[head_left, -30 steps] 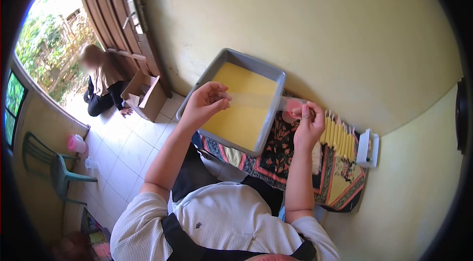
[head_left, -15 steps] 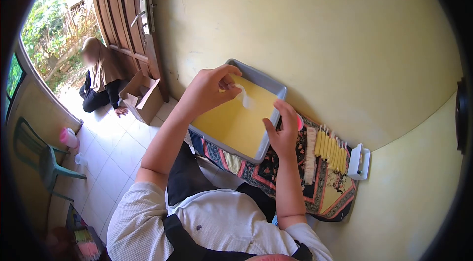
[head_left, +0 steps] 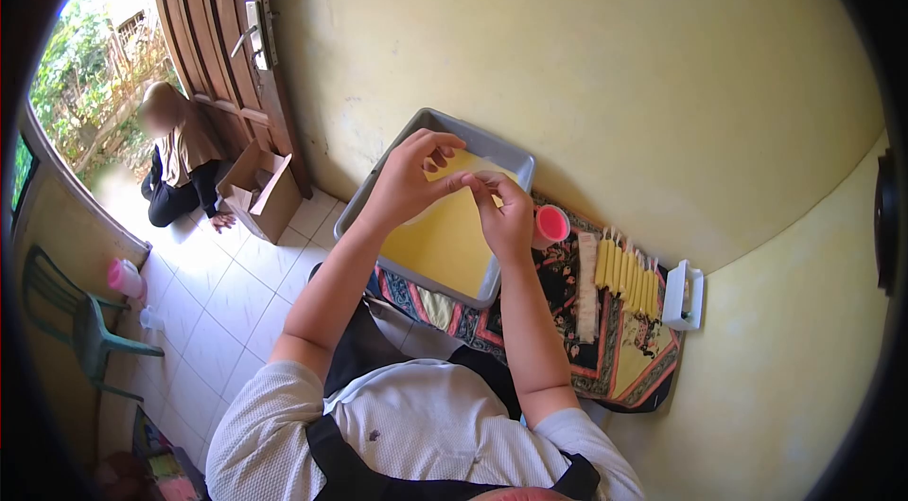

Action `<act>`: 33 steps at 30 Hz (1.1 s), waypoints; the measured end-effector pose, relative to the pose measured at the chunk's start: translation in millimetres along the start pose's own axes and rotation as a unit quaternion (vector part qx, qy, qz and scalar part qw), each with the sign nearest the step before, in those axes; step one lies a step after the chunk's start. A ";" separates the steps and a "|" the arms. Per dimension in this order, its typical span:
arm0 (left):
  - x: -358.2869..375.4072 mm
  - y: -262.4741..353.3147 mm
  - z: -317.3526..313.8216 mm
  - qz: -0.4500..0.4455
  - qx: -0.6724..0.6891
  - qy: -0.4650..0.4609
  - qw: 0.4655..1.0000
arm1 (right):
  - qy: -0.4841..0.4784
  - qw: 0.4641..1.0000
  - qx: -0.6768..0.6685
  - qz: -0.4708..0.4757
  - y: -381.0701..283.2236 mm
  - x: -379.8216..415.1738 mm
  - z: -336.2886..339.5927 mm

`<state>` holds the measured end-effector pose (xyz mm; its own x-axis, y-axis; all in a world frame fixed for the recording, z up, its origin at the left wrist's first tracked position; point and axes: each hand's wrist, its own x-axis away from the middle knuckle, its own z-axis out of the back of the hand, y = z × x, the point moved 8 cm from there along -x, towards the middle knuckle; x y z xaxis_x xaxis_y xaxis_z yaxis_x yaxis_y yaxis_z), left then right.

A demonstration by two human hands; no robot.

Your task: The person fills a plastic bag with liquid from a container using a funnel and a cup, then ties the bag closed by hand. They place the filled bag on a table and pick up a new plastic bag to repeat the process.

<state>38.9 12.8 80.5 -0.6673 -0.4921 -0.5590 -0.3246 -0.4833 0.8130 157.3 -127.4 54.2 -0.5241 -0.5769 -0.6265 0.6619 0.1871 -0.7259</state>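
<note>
Over a grey tray [head_left: 522, 158] of yellow contents, my two hands meet at the fingertips. My left hand [head_left: 416, 175] pinches with thumb and index finger close to my right hand, its other fingers curled loosely. My right hand [head_left: 501, 208] has its thumb and fingers pressed together. A pale, thin strip shows faintly by the fingertips; most of it is hidden or blurred. Right of the tray stands a cup with pink contents [head_left: 550, 225]. Beyond it, on a patterned cloth [head_left: 558, 269], lie a pale strip stack [head_left: 587, 288] and a row of yellow filled tubes [head_left: 626, 274].
A white container [head_left: 683, 297] stands at the cloth's right end. Another person [head_left: 180, 160] sits by the open door [head_left: 222, 47], beside a cardboard box [head_left: 260, 193]. A green chair [head_left: 90, 335] and a pink jug [head_left: 125, 278] are at the left.
My right hand has moved left and up to meet my left hand. The white strip that hung from my left hand is now mostly out of sight. The view has shifted slightly.
</note>
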 end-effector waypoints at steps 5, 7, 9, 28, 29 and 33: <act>-3.6 -31.6 -19.9 -0.008 -0.122 -0.060 0.991 | -0.009 1.000 0.023 -0.001 14.1 4.0 -0.6; -4.2 -34.4 -23.3 -0.001 -0.063 -0.039 0.997 | -0.007 0.997 0.056 0.058 2.6 6.1 6.7; -6.2 -40.5 -22.5 0.038 -0.022 -0.022 0.999 | 0.024 0.990 0.123 0.068 7.0 12.6 27.3; 12.9 -73.5 -26.5 0.004 0.005 0.036 0.999 | 0.024 0.899 0.438 -0.009 126.7 73.5 137.1; 13.9 -72.9 -23.8 0.000 0.000 0.049 0.999 | 0.021 0.898 0.438 -0.023 125.0 70.8 138.5; 14.3 -67.1 -25.3 0.012 -0.004 0.032 0.999 | -0.014 0.910 0.408 -0.072 121.5 59.4 145.3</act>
<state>68.1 19.9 13.8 -0.6304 -0.5490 -0.5488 -0.3040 -0.4760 0.8252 284.5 -254.4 -30.0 -0.6308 -0.5705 -0.5259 0.7708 -0.5385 -0.3404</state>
